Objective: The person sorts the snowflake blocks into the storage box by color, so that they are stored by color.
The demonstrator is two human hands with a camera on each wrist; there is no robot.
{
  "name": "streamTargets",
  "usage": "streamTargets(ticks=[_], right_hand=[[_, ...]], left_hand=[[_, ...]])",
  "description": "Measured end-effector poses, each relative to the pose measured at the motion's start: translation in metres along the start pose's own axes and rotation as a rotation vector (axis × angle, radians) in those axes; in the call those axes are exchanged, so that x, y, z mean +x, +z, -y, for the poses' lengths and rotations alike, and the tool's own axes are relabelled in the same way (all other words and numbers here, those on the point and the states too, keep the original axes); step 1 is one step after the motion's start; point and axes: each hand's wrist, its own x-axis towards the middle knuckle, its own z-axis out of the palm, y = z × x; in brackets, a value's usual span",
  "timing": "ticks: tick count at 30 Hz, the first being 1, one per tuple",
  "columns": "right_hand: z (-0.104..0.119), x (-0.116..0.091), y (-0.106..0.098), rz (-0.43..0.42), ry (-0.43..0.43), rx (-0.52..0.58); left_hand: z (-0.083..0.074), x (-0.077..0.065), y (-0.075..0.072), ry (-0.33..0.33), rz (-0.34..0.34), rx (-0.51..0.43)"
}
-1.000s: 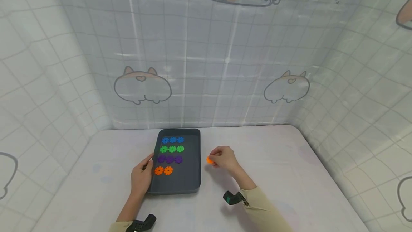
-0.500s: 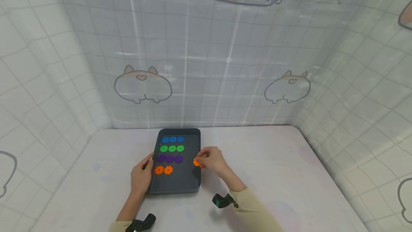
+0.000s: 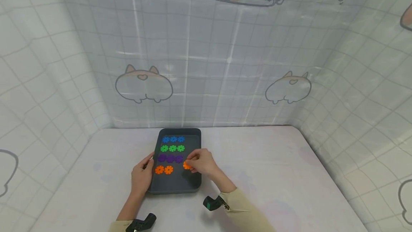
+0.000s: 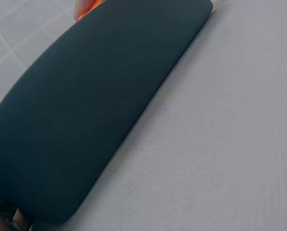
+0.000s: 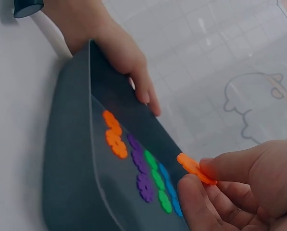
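Note:
My right hand [image 3: 204,162] pinches an orange snowflake disc [image 5: 196,168] between thumb and fingers, held above the right part of a dark grey tray [image 3: 190,183]. On the tray floor lie rows of notched plastic discs: blue discs [image 3: 173,139], green discs [image 3: 172,148], purple discs [image 3: 170,158], and two orange discs [image 3: 163,169] nearest me. My left hand [image 3: 141,178] grips the tray's left rim, its digits partly over the wall in the right wrist view. The tray's outer wall [image 4: 90,96] fills much of the left wrist view, where the left hand is mostly hidden.
A pale tabletop [image 3: 257,164] supports the tray. Behind it and at both sides stand grid-patterned curtains [image 3: 206,96] with cartoon animal prints. Each wrist carries a black camera mount [image 3: 214,203].
The right hand has moved left, carrying the orange disc from beside the tray to over its floor. The left hand stays on the rim, and the laid discs keep their places.

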Motion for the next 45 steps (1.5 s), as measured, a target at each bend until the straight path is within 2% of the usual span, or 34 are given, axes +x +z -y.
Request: streamTargets(ticks=[15,31,45], right_hand=[[-0.008,0.010,0.024,0.004,0.010,-0.039],[-0.008,0.021,0.036,-0.006,-0.017,-0.085],[-0.013,0.033,0.044,0.017,0.083,-0.147]], left_hand=[[0.001,-0.001,-0.002,-0.009,-0.004,0.002],[-0.002,0.000,-0.001,-0.013,0.002,0.000],[-0.001,0.001,0.000,-0.010,0.007,-0.012]])
